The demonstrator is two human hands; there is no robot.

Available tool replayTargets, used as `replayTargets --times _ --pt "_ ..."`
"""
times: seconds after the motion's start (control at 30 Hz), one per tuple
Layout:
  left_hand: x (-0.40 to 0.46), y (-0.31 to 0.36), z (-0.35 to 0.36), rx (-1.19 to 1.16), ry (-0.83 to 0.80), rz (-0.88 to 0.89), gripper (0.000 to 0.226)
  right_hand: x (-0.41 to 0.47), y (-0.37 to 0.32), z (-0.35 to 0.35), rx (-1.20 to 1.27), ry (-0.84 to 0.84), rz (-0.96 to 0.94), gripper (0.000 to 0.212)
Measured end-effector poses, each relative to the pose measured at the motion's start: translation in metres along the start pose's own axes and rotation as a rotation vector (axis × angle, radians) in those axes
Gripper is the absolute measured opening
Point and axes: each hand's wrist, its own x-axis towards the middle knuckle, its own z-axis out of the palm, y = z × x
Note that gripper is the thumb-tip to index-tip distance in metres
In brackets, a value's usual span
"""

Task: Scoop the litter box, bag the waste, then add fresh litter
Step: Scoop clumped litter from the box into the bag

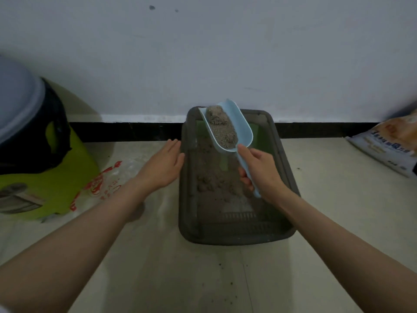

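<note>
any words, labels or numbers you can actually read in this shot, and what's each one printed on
"3": the only readable character, starting a line of dark blue print on the white litter bag at the right edge; the rest of that line is too blurred to read.
Red print on the clear plastic bag left of the litter box: too blurred and crumpled to read.
Blue scoop in the right hand: no text visible.

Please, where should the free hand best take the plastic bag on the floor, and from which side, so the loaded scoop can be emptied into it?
Judging by its pose, grip the crumpled upper edge of the plastic bag, the part nearest the litter box. Come from above and from the right with the left hand, which is open beside the box. The bag lies flat, so pinching and lifting that edge should open it for the scoop.
</note>
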Motion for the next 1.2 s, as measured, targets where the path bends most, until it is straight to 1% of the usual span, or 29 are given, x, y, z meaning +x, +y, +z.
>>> replayTargets --times 0.1,0.17,0.23,0.3,0.43,0.5,0.57,0.63,0.7,0.77,0.87,1.03,1.2 --pt "-0.031 -0.04 -0.017 0.04 0.071 -0.05 0.047 -0.018 -0.018 0.033 0.069 -0.077 0.011 0.034" --pt "-0.056 -0.074 -0.018 0.055 0.112 -0.102 0.045 -0.028 -0.018 0.061 0.112 -0.13 0.045 0.034" --pt "-0.082 -0.107 -0.013 0.026 0.147 -0.17 0.045 -0.039 -0.01 0.091 0.147 -0.184 0.082 0.034" --pt "-0.108 -0.133 -0.005 -0.033 0.199 -0.274 0.047 -0.049 0.002 0.117 0.149 -0.237 0.116 0.035" --pt "-0.138 -0.157 0.009 -0.024 0.348 -0.548 0.055 -0.061 0.03 0.148 0.054 -0.338 0.196 0.036" --pt "-0.137 -0.16 0.012 -0.097 0.38 -0.667 0.064 -0.063 0.041 0.155 -0.039 -0.384 0.231 0.038" --pt "-0.13 -0.164 0.013 -0.228 0.366 -0.751 0.068 -0.064 0.049 0.159 -0.117 -0.413 0.278 0.038" --pt "-0.124 -0.168 0.015 -0.299 0.366 -0.765 0.056 -0.062 0.052 0.164 -0.212 -0.435 0.317 0.036" --pt "-0.123 -0.168 0.015 -0.297 0.393 -0.764 0.038 -0.058 0.048 0.167 -0.369 -0.481 0.318 0.036" --pt "-0.122 -0.166 0.016 -0.283 0.419 -0.746 0.03 -0.052 0.038 0.171 -0.551 -0.537 0.293 0.04" --pt "-0.122 -0.164 0.015 -0.266 0.433 -0.715 0.025 -0.043 0.018 0.18 -0.733 -0.598 0.266 0.041" --pt "-0.124 -0.163 0.013 -0.266 0.443 -0.656 0.018 -0.035 -0.012 0.187 -1.003 -0.698 0.195 0.032" --pt "-0.125 -0.159 0.013 -0.253 0.424 -0.637 0.017 -0.037 -0.04 0.179 -1.223 -0.695 0.056 0.029"
